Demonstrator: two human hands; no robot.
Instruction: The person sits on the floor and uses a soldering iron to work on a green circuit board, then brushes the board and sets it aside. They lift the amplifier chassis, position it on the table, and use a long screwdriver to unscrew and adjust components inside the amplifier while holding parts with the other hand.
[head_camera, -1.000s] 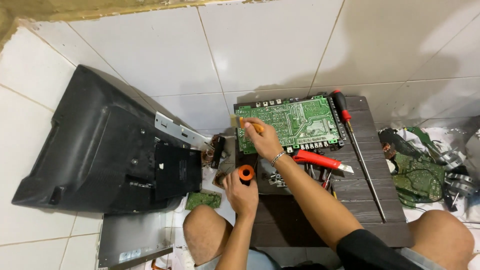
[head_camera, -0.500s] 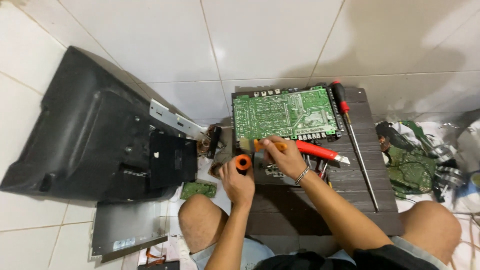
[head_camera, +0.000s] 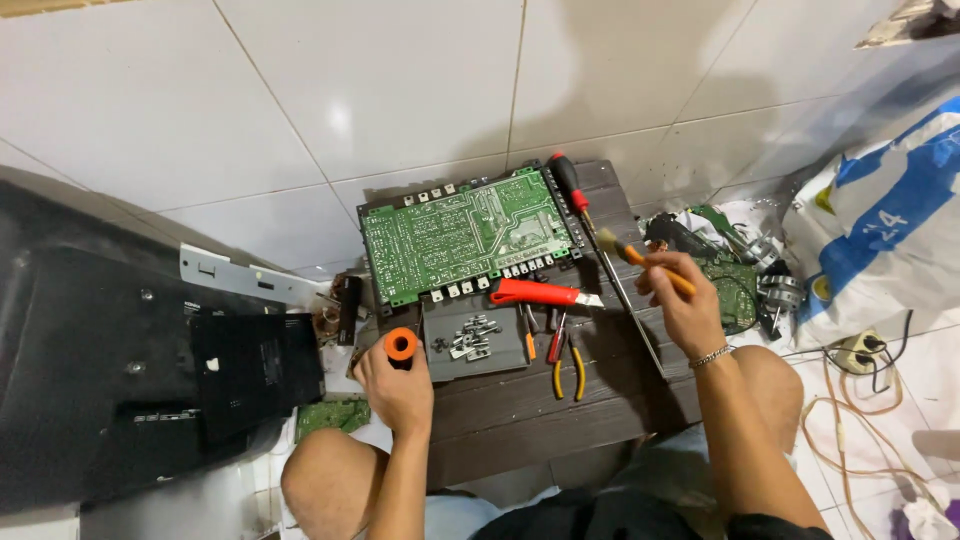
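Orange-handled brush (head_camera: 640, 258) raised in right hand (head_camera: 685, 305); left hand (head_camera: 398, 385) fisted round orange handle (head_camera: 401, 345).

two bare forearms reach forward from the bottom of the view, with no sleeves covering them. the right hand (head_camera: 685, 300) wears a thin silver chain bracelet (head_camera: 709, 356) at the wrist. the left hand (head_camera: 398, 385) wears no jewellery. a dark garment shows at the bottom edge near the right elbow. both knees are bare, with light-coloured shorts (head_camera: 670, 475) between them.
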